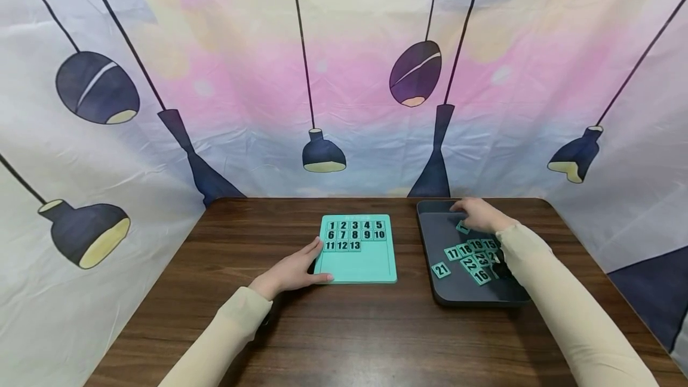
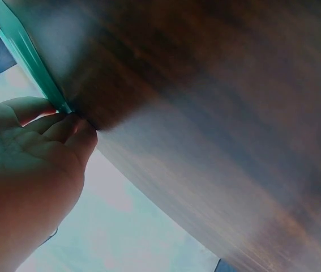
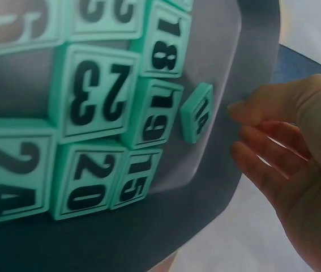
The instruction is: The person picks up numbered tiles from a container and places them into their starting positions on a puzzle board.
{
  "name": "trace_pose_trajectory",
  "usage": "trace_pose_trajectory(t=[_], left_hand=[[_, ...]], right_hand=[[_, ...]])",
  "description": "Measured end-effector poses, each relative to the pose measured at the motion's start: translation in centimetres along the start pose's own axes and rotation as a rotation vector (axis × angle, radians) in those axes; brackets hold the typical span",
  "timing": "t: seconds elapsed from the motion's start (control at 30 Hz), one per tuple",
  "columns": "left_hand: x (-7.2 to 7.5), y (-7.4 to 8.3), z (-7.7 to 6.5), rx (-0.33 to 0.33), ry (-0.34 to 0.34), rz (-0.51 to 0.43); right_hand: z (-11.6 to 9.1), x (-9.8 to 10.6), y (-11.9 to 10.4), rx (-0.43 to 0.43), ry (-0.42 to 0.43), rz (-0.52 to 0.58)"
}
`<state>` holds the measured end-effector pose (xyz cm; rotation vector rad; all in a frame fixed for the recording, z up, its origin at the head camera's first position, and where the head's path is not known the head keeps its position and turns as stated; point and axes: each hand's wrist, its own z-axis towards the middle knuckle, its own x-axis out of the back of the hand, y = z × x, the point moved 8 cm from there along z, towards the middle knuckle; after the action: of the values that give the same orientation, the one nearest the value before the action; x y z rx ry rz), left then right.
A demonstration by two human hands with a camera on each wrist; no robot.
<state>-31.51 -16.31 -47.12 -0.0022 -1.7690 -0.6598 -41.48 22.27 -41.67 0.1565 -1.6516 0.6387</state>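
A turquoise number board (image 1: 355, 264) lies on the table, with tiles 1 to 13 set in order in its upper rows. My left hand (image 1: 292, 267) holds the board by its left side, the thumb at the lower left corner and the fingers along the edge. In the left wrist view, bent fingers meet the board's green rim (image 2: 33, 59). Over the far end of the dark grey tray (image 1: 446, 297), my right hand (image 1: 478, 215) hovers with thumb and fingers apart and nothing between them. Just beside its fingertips lies the tile 14 (image 3: 197, 113), apart from the hand.
Several loose number tiles (image 1: 475, 258) lie grouped in the tray, partly hidden by the right sleeve (image 1: 543, 267). Tile 21 (image 1: 441, 270) sits alone near the tray's left wall. Behind the brown wooden table (image 1: 344, 333) hangs a cloth (image 1: 355, 88) printed with lamps.
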Motion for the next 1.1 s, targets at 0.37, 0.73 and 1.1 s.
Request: trace_pose_trajectory(t=[0.37,0.73,1.1], left_hand=[[-0.1,0.2,-0.1,-0.010,0.000,-0.008],[0.0,0.0,-0.1,-0.005,0.000,-0.010],[0.0,0.0,-0.2,-0.011,0.001,-0.012]], right_hand=[[-0.8,-2.2,1.1,-0.013,-0.086,-0.010],[-1.1,-2.4,1.4,0.030,-0.064,-0.049],[-1.6,-1.9,1.2,0.008,-0.025,-0.053]])
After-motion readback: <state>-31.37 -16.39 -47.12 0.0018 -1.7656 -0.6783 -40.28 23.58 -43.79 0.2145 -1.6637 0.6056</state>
